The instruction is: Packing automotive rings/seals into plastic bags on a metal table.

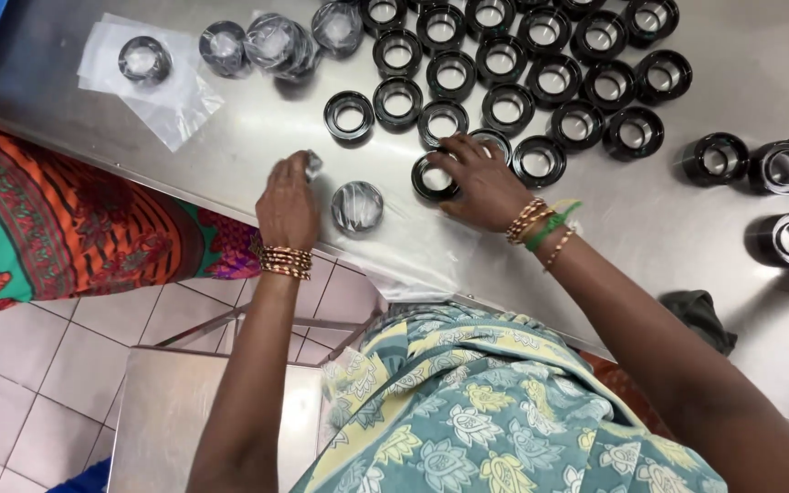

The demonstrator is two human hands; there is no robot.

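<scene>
A black ring [435, 178] is being gripped on the steel surface [687, 228] by the right hand [481, 183]; clear plastic wrap [312, 164] is being pinched by the left hand [288, 208] beside a wrapped ring [357, 206].

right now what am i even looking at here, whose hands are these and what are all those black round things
This is a single view from a camera worn on a person's head, looking down at their own two bare hands over a steel table. Rows of black rings with shiny insides stand on it. The right hand rests on one black ring at the front of the rows. The left hand pinches the edge of a clear plastic bag holding a wrapped ring. More bagged rings lie at the far left, beside another person in bright patterned cloth.
</scene>
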